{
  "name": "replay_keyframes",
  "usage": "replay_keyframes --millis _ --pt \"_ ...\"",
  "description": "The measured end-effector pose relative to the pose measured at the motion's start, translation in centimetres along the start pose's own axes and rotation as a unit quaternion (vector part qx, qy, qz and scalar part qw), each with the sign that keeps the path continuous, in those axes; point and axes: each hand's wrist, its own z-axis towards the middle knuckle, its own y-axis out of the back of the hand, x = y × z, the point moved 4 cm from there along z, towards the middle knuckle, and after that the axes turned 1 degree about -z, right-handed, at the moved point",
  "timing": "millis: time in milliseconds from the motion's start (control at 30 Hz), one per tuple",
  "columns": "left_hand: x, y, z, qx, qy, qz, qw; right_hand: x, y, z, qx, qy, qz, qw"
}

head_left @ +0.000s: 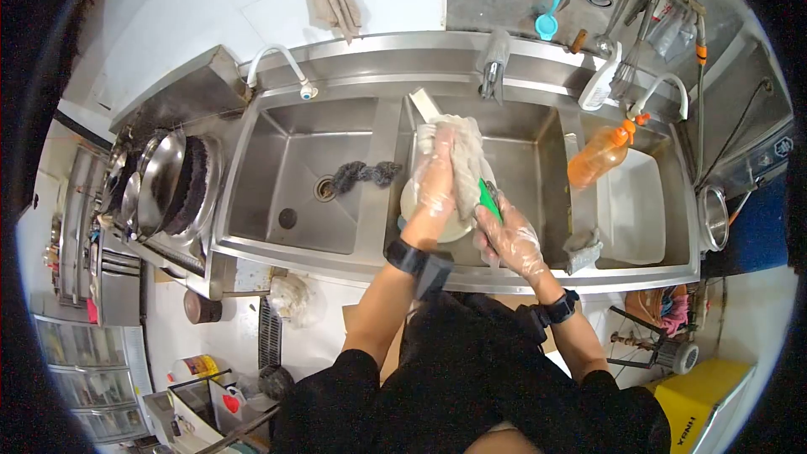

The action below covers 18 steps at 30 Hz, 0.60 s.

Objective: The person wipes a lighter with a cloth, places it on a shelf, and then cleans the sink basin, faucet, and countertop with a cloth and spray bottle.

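Over the middle sink (pixel 521 160), my left hand (pixel 437 170) in a clear plastic glove presses round a pale, damp-looking cloth (pixel 467 160). My right hand (pixel 511 240), also gloved, grips a green handle (pixel 489 200) whose upper end meets the cloth. What the handle belongs to is hidden by the cloth. A flat pale piece (pixel 424 105) sticks out beyond the cloth's far end; I cannot tell whether it joins the handle. Below the hands, a round white dish (pixel 456 227) shows partly in the sink.
The left sink (pixel 286 160) has a dark scrubber (pixel 366 175) at its right edge. An orange-liquid bottle (pixel 598 155) and a white basin (pixel 639 210) are in the right sink. Pans (pixel 160 185) stand left. Taps and hanging utensils line the back.
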Motion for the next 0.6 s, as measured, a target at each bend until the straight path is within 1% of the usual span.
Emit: replay_keyframes --millis 33,67,100,133,167,200,267,300,333,400,467,500,533,567,600 --pt "-0.2 -0.3 -0.6 0.000 -0.032 0.020 0.999 0.4 0.1 0.1 -0.005 -0.001 -0.014 1.000" --pt "0.1 0.2 -0.3 0.032 -0.026 0.010 0.999 0.7 0.1 0.0 -0.006 -0.001 -0.014 1.000" --pt "0.2 0.9 0.5 0.032 -0.026 0.009 0.999 0.8 0.0 -0.1 0.012 -0.010 0.017 1.000" --pt "0.3 1.8 1.6 0.006 -0.025 0.100 0.995 0.9 -0.2 -0.4 0.031 -0.021 0.049 0.998" --pt "-0.1 1.9 2.0 -0.019 -0.025 0.191 0.981 1.5 -0.1 -0.9 0.031 -0.021 0.048 0.998" --pt "-0.6 1.8 2.2 -0.052 -0.070 0.181 0.980 2.2 -0.1 -1.5 0.032 -0.030 0.030 0.999" --pt "-1.7 1.8 3.7 -0.015 -0.025 0.095 0.995 2.2 -0.1 -2.5 0.031 -0.040 0.011 0.999" --pt "-1.9 1.7 4.4 0.032 -0.007 0.027 0.999 1.9 0.0 -3.1 0.032 -0.035 0.004 0.999" --pt "-1.7 1.8 4.7 0.032 -0.007 0.026 0.999 1.8 0.0 -3.4 0.033 -0.029 -0.003 0.999" --pt "-1.7 1.9 4.7 0.013 -0.022 -0.018 1.000 1.8 -0.1 -3.6 0.029 -0.036 0.012 0.999" --pt "-1.1 1.7 3.6 0.013 -0.003 -0.027 1.000 1.5 -0.1 -3.5 0.022 -0.044 0.027 0.998" --pt "-0.8 1.6 2.7 0.012 0.012 -0.037 0.999 1.2 0.1 -3.1 -0.002 -0.024 0.003 1.000" --pt "0.1 1.9 2.2 -0.007 0.015 -0.015 1.000 0.8 0.1 -2.5 -0.026 -0.002 -0.020 0.999" --pt "2.0 2.7 2.3 -0.006 0.003 0.011 1.000 0.6 0.1 -1.6 -0.084 0.093 -0.127 0.984" --pt "2.8 2.5 1.6 -0.007 -0.010 0.036 0.999 0.2 0.1 -0.5 -0.094 0.084 -0.148 0.981"
